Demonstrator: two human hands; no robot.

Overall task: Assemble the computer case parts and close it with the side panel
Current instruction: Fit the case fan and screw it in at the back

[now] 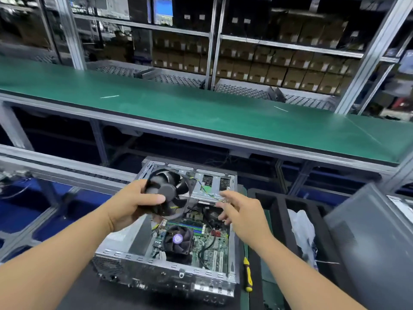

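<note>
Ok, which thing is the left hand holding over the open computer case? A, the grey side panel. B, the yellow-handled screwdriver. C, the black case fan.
C: the left hand grips the black case fan above the open case; the screwdriver lies beside the case.

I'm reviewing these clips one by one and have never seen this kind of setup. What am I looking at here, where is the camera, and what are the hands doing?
There is no machine here: a person works with two bare hands, and the single picture comes from a camera worn on the head, looking forward and down. The left hand grips a black fan, held above an open computer case lying on the workbench. Inside the case you can see a green circuit board and a smaller cooler fan. The right hand is open, reaching toward the fan's thin wires, and holds nothing. Right of the case lies a yellow-and-black screwdriver; farther right is a grey panel, possibly the side cover. Behind runs a green conveyor belt and shelves of boxes.
</note>
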